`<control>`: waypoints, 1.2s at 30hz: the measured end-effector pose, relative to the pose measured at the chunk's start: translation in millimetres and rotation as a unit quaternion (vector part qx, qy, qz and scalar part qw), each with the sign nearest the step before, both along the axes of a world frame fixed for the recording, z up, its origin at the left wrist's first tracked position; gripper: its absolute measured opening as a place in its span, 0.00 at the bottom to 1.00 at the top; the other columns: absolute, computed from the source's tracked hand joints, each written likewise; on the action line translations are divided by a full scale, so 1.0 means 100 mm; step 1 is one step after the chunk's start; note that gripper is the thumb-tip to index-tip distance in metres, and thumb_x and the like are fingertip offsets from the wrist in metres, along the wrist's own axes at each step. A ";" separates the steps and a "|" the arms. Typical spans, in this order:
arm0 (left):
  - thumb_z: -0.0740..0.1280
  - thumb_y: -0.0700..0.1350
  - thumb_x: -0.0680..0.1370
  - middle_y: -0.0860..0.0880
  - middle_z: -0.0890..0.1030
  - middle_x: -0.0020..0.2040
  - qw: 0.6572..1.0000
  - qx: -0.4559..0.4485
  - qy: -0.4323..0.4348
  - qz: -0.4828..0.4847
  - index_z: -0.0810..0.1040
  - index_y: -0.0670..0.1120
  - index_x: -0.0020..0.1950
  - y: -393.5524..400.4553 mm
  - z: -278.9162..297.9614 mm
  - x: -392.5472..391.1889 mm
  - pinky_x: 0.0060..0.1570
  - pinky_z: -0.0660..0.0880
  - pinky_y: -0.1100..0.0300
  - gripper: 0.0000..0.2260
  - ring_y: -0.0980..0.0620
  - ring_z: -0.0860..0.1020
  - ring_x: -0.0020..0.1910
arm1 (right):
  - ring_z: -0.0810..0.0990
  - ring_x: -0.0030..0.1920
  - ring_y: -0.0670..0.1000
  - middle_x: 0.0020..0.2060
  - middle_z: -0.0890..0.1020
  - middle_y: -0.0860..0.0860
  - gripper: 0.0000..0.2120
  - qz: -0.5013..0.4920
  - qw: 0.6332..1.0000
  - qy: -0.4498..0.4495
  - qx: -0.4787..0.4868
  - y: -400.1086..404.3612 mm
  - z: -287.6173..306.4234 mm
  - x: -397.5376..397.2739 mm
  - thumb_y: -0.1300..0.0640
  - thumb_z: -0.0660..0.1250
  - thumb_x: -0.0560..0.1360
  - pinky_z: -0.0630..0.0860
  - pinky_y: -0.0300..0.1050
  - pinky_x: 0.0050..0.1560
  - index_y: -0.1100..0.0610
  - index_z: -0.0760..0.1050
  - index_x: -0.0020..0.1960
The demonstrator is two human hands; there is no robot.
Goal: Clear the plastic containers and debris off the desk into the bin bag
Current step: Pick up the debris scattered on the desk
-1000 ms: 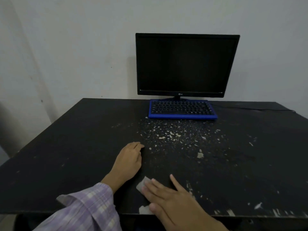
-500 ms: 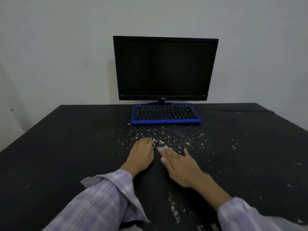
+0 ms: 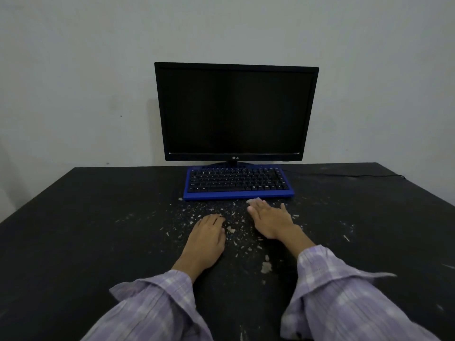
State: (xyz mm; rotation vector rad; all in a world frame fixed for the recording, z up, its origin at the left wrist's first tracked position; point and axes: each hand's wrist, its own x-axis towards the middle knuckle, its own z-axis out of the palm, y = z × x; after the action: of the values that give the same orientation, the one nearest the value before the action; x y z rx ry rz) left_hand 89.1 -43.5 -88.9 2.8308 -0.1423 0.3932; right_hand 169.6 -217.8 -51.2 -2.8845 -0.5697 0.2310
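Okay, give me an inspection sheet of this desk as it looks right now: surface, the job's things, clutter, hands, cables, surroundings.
Surface: black desk, scuffed and dusty.
Job's things: pale debris flecks scattered in front of the keyboard and between the hands; a larger scrap nearer the front edge; no plastic containers or bin bag seen.
Clutter: blue keyboard and dark monitor at the back.
Hands: left hand flat on the desk, fingers together; right hand flat, a pale scrap at its fingers, near the keyboard's front edge.
Cables: one thin black cable running right from behind the keyboard.
Surroundings: plain pale wall.
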 end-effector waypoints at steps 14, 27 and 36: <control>0.53 0.46 0.81 0.46 0.69 0.70 1.000 0.008 -0.005 0.001 0.66 0.44 0.71 -0.02 0.03 -0.04 0.70 0.62 0.57 0.19 0.50 0.67 0.69 | 0.53 0.77 0.53 0.78 0.51 0.54 0.28 -0.042 0.998 -0.027 -0.030 -0.42 -0.08 -0.46 0.44 0.42 0.82 0.46 0.59 0.75 0.54 0.46 0.78; 0.57 0.46 0.80 0.49 0.73 0.65 0.999 -0.018 -0.006 -0.039 0.70 0.46 0.68 -0.08 0.06 -0.40 0.65 0.68 0.58 0.16 0.52 0.70 0.64 | 0.50 0.77 0.45 0.77 0.51 0.46 0.25 0.095 0.995 -0.036 0.020 -0.29 -0.13 -1.24 0.50 0.48 0.83 0.47 0.51 0.76 0.49 0.46 0.78; 0.60 0.45 0.80 0.53 0.78 0.59 0.985 -0.134 0.053 -0.095 0.78 0.49 0.58 -0.09 0.18 -0.72 0.60 0.68 0.62 0.10 0.56 0.74 0.59 | 0.77 0.60 0.46 0.60 0.80 0.47 0.17 0.157 0.984 -0.060 0.061 -0.43 -0.06 -1.50 0.58 0.59 0.80 0.72 0.43 0.64 0.45 0.74 0.66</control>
State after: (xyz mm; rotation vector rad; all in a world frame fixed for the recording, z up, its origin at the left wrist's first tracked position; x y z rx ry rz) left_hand 17.0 -52.0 -71.1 2.5387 -0.3092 0.2030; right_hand 19.2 -260.6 -57.7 -2.6910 -1.0240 0.0632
